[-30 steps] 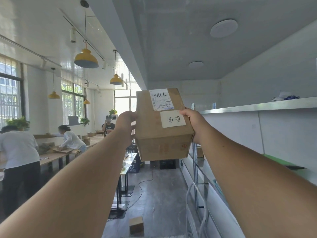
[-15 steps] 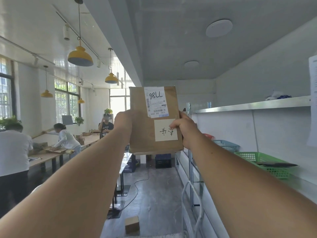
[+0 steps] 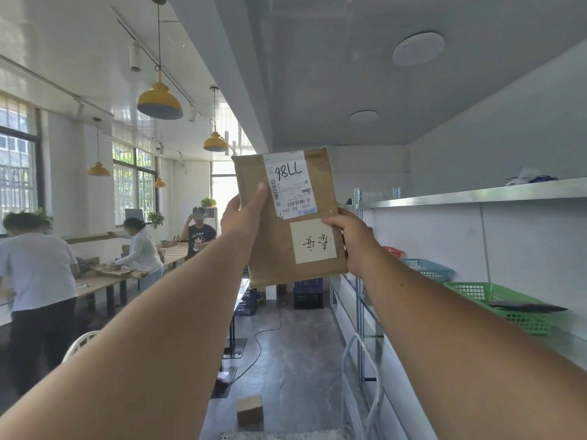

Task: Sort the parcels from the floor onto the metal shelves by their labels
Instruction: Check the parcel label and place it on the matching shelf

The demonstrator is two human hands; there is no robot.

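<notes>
I hold a brown cardboard parcel (image 3: pixel 270 246) up at arm's length, its flat face turned toward me. A white shipping label (image 3: pixel 290 184) with upside-down handwritten characters sits on its upper part, and a cream handwritten note (image 3: pixel 313 240) lies below it. My left hand (image 3: pixel 243 214) grips the parcel's left edge, thumb on the front. My right hand (image 3: pixel 352 239) grips the right edge. The metal shelves (image 3: pixel 476 195) run along the right wall. A second small cardboard parcel (image 3: pixel 250 409) lies on the floor below.
On the shelf at right stand a green basket (image 3: pixel 495 300), a blue basket (image 3: pixel 428 269) and a red one (image 3: pixel 394 250). Three people work at long tables (image 3: pixel 104 281) on the left. A white chair back (image 3: pixel 79 344) is near left. Dark crates (image 3: pixel 308 292) stand down the aisle.
The parcel has tipped from showing its bottom face to showing its flat front. My left thumb now lies on the front, and the view has swung right, revealing the baskets.
</notes>
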